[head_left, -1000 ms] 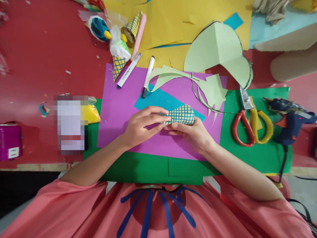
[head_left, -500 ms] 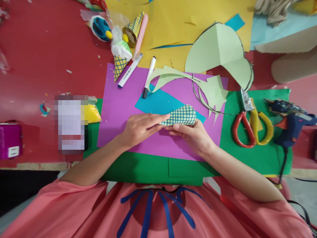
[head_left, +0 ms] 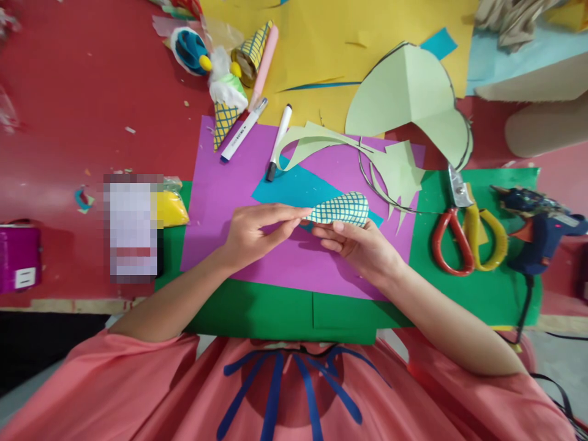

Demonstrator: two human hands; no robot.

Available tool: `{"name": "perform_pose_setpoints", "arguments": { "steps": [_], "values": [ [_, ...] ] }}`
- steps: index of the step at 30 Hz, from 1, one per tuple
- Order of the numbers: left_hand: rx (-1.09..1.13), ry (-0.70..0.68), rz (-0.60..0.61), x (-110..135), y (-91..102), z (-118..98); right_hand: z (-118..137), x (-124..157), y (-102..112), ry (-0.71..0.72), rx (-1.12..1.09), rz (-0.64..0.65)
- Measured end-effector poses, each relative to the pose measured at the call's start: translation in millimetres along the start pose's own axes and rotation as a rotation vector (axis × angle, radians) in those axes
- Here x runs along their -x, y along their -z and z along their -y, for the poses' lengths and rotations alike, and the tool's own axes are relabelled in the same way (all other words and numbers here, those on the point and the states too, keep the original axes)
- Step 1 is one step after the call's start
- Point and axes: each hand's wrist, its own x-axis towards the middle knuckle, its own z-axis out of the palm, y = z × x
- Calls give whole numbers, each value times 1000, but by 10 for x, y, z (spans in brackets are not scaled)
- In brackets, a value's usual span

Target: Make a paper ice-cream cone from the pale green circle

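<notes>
Both of my hands hold a rolled paper cone [head_left: 342, 208] of pale green paper with a dark blue grid, lying sideways just above the purple sheet [head_left: 220, 196]. My left hand [head_left: 257, 236] pinches its narrow left tip between thumb and fingers. My right hand [head_left: 362, 248] cups the wide end from below, thumb pressed against its lower edge. A teal paper piece [head_left: 289, 187] lies right behind the cone.
Red and yellow scissors [head_left: 463, 236] and a blue glue gun [head_left: 537, 223] lie on the green sheet [head_left: 478, 288] at right. Two markers [head_left: 278, 142], pale green cut-outs [head_left: 404, 98], yellow paper [head_left: 321, 55] and finished cones [head_left: 225, 119] sit farther back. A purple box [head_left: 18, 257] stands far left.
The cone has flattened and tipped so its open end faces away; my left fingers slid toward its narrow tip, and my right hand dropped a little beneath it.
</notes>
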Motion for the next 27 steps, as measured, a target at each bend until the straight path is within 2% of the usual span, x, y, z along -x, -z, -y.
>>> {"name": "perform_pose_setpoints", "arguments": {
  "steps": [7, 18, 23, 27],
  "values": [
    [-4, 147, -42, 32, -41, -30, -20, 10, -14, -1, -1, -4],
    [85, 189, -75, 46, -45, -23, -14, 19, -68, -21, -19, 16],
    [189, 222, -76, 64, -38, -5, -16, 19, -52, 59, 29, 29],
    [226, 261, -31, 62, -43, -3, -24, 12, 19, 191, 216, -9]
  ]
}}
